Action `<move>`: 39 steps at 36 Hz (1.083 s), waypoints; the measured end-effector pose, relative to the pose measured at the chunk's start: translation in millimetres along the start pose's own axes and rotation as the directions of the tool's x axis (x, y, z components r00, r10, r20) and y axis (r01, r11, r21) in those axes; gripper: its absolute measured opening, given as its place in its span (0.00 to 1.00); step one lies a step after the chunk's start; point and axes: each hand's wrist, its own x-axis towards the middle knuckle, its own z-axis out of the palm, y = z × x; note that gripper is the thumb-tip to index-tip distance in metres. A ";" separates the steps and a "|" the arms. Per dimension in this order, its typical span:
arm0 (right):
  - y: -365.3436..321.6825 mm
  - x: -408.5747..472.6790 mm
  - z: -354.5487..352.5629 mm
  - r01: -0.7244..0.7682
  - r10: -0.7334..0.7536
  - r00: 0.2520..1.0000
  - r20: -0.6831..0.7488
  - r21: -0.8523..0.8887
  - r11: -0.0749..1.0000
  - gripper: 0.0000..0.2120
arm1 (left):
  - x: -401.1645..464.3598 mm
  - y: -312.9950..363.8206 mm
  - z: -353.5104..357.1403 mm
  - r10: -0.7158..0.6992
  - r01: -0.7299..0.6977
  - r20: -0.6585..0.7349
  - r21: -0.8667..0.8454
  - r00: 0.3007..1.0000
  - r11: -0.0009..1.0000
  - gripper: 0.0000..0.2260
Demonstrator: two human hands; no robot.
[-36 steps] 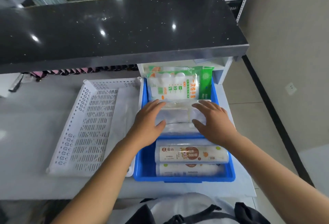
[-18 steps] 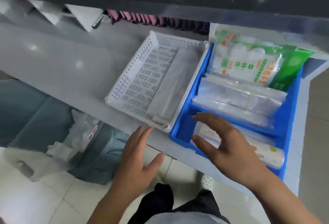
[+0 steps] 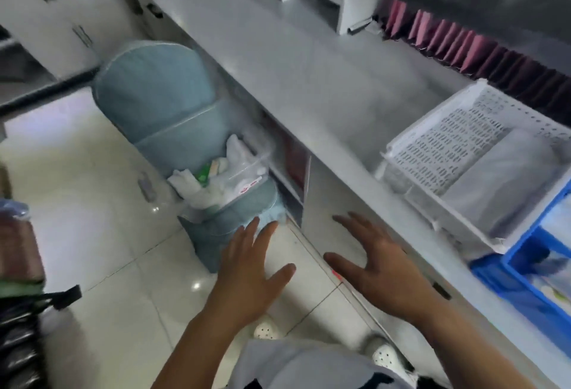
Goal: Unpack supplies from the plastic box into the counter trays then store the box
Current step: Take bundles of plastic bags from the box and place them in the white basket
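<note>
A clear plastic box (image 3: 244,172) holding white and green packets sits on the seat of a blue padded chair (image 3: 160,104), left of the counter front. My left hand (image 3: 250,268) hovers open below that box, over the floor. In front of the white counter's lower panel, my right hand (image 3: 380,268) spreads open and empty. On the counter (image 3: 302,79) at right stand a white perforated tray (image 3: 438,138) with a clear packet in it and a blue tray (image 3: 519,277), partly cut off by the frame edge.
Open shelves (image 3: 293,172) sit under the counter beside the chair. A row of pink folders (image 3: 448,36) lines the back of the counter. Dark bags (image 3: 21,327) stand at the far left on the tiled floor. My white shoes (image 3: 386,354) are below.
My view has swung left and down, from the blue tray to the chair. Both hands left the blue tray and dropped below the counter edge, toward the box on the chair.
</note>
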 end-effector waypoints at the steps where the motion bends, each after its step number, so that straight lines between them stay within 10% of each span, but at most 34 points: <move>1: -13.0 8.9 9.7 0.013 -0.012 1.000 0.012 -0.021 1.000 0.33 | -2.1 -16.0 -6.6 -0.015 0.015 -0.005 -0.006 1.000 1.000 0.35; 14: -103.7 104.5 63.0 0.074 -0.065 0.989 0.137 -0.063 0.995 0.32 | 13.9 -132.9 -76.0 -0.149 0.133 -0.082 -0.180 0.985 0.975 0.30; 27: -124.2 316.4 116.9 0.088 -0.064 0.930 0.363 -0.051 0.995 0.32 | 96.9 -228.5 -158.8 -0.563 0.559 0.011 -0.135 0.826 0.818 0.36; 39: -113.2 513.2 204.0 0.024 0.130 0.811 0.570 -0.255 0.967 0.29 | 271.9 -255.9 -190.9 -0.516 0.530 0.124 -0.134 0.848 0.838 0.31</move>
